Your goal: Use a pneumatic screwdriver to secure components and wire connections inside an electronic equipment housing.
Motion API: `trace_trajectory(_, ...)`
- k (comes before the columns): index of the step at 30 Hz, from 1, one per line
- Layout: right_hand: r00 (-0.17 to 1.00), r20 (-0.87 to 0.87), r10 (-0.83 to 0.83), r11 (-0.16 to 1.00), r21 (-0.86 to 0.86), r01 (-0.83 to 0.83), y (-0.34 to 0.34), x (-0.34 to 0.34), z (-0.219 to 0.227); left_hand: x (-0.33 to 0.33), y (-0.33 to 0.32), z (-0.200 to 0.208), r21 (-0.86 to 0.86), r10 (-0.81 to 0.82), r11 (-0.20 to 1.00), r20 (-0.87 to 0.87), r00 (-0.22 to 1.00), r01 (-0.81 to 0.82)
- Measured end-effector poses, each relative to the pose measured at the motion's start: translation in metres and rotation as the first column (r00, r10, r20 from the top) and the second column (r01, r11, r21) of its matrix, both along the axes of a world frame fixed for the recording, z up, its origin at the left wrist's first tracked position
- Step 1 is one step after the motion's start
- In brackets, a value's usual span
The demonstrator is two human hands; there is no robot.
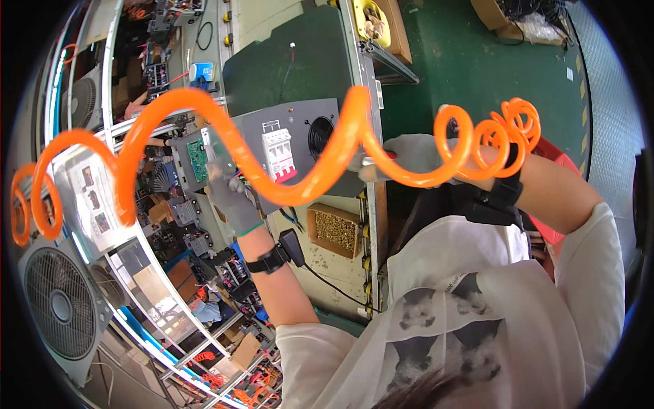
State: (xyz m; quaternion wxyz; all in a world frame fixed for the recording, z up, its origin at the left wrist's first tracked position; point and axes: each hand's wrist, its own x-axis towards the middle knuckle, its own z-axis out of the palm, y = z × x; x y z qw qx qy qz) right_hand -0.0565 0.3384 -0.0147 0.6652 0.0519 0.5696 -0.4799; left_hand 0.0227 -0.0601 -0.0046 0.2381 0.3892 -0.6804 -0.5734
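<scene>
A grey metal panel point(252, 126) lies on the bench, bearing a white multi-pole circuit breaker point(278, 154) and a round black fan point(319, 135). My left hand point(235, 201), in a grey glove, grips the panel's left edge, close to a green circuit board point(197, 161); its fingertips are partly hidden. Opposite, at the panel's right side, my gloved right hand point(417, 153) has its fingers bent in. An orange coiled hose point(293, 192) crosses in front of both hands, so what the right fingers hold cannot be made out.
Below the panel stand a cardboard box of small brass-coloured screws point(334, 232) and pliers point(291, 218). A dark green mat point(293, 61) covers the bench beyond. A yellow tray point(372, 24) is at the top. Left are shelves of parts and a large fan point(60, 303).
</scene>
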Motion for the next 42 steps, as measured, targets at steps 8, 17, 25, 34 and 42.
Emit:
trace_trajectory(8, 0.980, -0.186, 0.068, 0.996, 0.071, -0.056, 0.088, 0.032, -0.030, 0.156, 0.092, -0.023, 0.601, 0.118, 0.797, -0.243, 0.963, 0.053)
trace_trajectory(17, 0.921, -0.383, -0.070, 0.954, -0.297, -0.051, 0.010, 0.036, -0.002, 0.129, 0.181, -0.054, 0.673, 0.110, 0.738, -0.045, 0.993, -0.051)
trace_trajectory(25, 0.922, -0.301, 0.245, 0.968, 0.019, -0.251, -0.007, 0.043, 0.023, 0.105, 0.172, -0.060, 0.609, 0.040, 0.788, -0.198, 0.979, 0.091)
trace_trajectory(34, 0.832, -0.485, 0.270, 0.920, -0.124, -0.371, -0.009, 0.051, 0.022, 0.102, 0.168, -0.049, 0.589, -0.030, 0.788, -0.252, 0.967, 0.178)
trace_trajectory(42, 0.688, -0.600, 0.408, 0.871, 0.029, -0.491, -0.014, 0.054, 0.010, 0.103, 0.169, -0.045, 0.523, -0.035, 0.847, -0.122, 0.992, 0.094)
